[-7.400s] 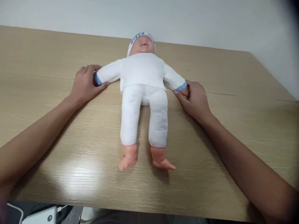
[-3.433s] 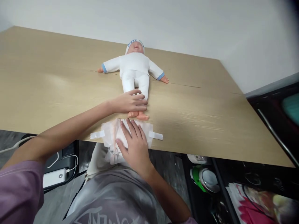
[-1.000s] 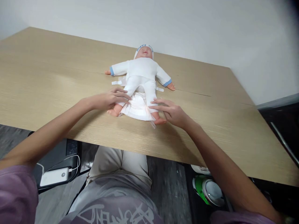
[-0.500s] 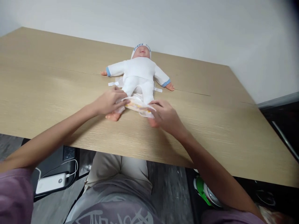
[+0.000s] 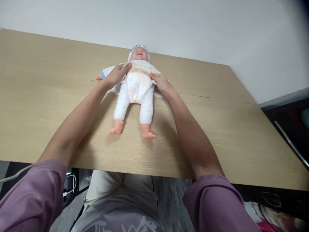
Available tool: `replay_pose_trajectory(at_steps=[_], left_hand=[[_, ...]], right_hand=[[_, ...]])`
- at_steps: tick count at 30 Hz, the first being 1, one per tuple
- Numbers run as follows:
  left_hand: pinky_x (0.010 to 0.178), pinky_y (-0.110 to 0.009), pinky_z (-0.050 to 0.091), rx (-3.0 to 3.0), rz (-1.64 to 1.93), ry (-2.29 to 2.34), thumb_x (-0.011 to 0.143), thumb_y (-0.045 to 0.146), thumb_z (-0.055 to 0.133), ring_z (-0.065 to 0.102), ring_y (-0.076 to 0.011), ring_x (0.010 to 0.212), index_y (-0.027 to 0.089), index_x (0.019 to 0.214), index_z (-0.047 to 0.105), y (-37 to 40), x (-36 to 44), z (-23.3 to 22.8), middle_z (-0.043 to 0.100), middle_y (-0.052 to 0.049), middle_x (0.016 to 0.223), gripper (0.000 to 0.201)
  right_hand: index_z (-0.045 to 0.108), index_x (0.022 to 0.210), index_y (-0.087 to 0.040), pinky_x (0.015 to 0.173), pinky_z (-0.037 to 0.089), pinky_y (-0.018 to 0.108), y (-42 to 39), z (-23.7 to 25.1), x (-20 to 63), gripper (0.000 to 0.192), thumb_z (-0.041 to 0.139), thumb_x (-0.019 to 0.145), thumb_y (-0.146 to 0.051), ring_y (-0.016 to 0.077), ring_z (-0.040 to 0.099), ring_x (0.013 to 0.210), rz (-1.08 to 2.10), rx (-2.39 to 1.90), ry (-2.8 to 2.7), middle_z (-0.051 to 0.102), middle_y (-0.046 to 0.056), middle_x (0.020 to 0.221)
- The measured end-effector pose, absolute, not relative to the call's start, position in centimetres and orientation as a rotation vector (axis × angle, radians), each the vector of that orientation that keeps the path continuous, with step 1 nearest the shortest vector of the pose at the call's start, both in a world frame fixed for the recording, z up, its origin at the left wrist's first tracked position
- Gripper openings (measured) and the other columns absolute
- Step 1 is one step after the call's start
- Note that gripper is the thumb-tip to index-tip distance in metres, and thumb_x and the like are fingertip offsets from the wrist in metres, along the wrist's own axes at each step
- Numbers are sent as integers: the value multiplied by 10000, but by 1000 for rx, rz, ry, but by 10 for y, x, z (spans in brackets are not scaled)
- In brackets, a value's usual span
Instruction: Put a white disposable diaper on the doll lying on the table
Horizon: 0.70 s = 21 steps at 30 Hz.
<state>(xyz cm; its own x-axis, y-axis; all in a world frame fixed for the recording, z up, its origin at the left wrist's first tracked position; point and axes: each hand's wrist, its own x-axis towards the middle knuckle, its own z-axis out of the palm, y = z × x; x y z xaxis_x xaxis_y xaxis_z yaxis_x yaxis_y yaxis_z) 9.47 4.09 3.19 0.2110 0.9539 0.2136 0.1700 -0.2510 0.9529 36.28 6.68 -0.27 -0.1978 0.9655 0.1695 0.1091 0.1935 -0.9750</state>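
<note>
A pale wood-grain table stands against a plain white wall, and on it a soft doll in white lies on its back, blue lettering on its cap too small to read. A white diaper with a yellow-printed waistband covers its belly. The left hand and right hand each pinch a top corner of the diaper at the doll's sides.

Pale wood desk, white wall behind it, white cable below the near edge — dark shelf at right

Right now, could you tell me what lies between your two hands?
In the head view, the diaper front on the doll's belly lies between the left hand and right hand.
</note>
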Motion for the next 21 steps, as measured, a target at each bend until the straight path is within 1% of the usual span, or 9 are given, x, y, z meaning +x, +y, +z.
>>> replay_pose_trajectory(at_steps=[2,5,7,10,13,15,18,21], left_hand=[[1072,-437,573,1505,1107,1083,1099,622,717,746,-336,1157,185,943,699,49,93,23,734,-96,965,464],[1050,-441,601,1402,1049,1047,1077,640,767,781,-328,1101,177,929,721,55,86,15,755,-105,940,488],[1045,-440,610,1350,1013,984,1075,640,783,794,-312,1077,169,963,759,58,80,12,790,-117,973,485],[998,-411,624,1248,981,930,1048,649,830,794,-266,990,163,997,785,62,73,8,828,-118,1001,490],[934,-366,632,1174,974,932,1036,620,858,779,-229,920,168,997,782,64,70,5,836,-97,969,460],[930,-355,638,1169,966,938,1063,585,833,787,-223,918,168,981,773,62,70,5,827,-87,938,429],[984,-378,646,1199,927,930,1086,572,799,815,-250,979,166,957,761,54,69,6,817,-89,902,428],[1048,-412,643,1236,896,884,1063,581,813,821,-287,1067,172,954,755,43,66,10,825,-103,908,427]], right_hand=[[785,941,-258,1221,622,639,71,-6,360,761,935,686,-959,382,801,1233,1253,-1058,-1458,896,81,1112],[793,982,-254,1214,648,625,67,-6,361,673,965,752,-863,394,813,1273,1332,-1029,-1421,898,111,1120],[802,1030,-251,1210,662,613,61,-4,364,637,968,792,-818,395,807,1310,1365,-1008,-1419,897,130,1142],[802,1089,-252,1208,668,620,57,-4,367,658,940,819,-836,395,803,1331,1394,-994,-1421,896,139,1163],[793,1136,-251,1221,658,629,57,-7,369,727,894,821,-897,395,804,1327,1406,-949,-1432,894,141,1197],[789,1157,-245,1216,656,637,55,-9,368,768,864,820,-932,398,802,1324,1407,-937,-1458,892,149,1209],[787,1185,-249,1193,664,635,48,-15,367,808,819,825,-971,393,797,1325,1394,-946,-1498,886,153,1233],[774,1199,-277,1154,682,577,42,-25,367,800,827,804,-971,356,798,1299,1317,-956,-1437,873,113,1283]])
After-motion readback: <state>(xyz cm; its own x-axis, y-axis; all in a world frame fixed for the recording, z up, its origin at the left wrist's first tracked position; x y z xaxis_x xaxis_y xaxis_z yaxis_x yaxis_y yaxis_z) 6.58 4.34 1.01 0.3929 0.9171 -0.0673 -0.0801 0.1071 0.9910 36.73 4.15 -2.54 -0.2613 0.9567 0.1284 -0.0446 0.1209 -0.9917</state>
